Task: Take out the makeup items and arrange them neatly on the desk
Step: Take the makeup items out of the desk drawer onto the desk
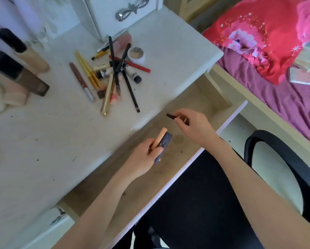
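Over the open drawer (192,97), the left hand (143,157) curls its fingers round a peach stick (159,136) and a dark blue tube (164,146). The right hand (193,125) pinches a small black stick (172,116). On the desk (42,141) nearby lies a messy pile of pencils (114,72), with bottles (21,69) to the left. A black chair (285,159) stands on the right.

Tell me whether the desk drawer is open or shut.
Open: the drawer is pulled out, its wooden floor showing beneath both hands, below the desk top.

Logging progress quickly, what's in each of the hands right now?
Left hand: grips peach stick and dark blue box.
Right hand: pinches thin black stick.
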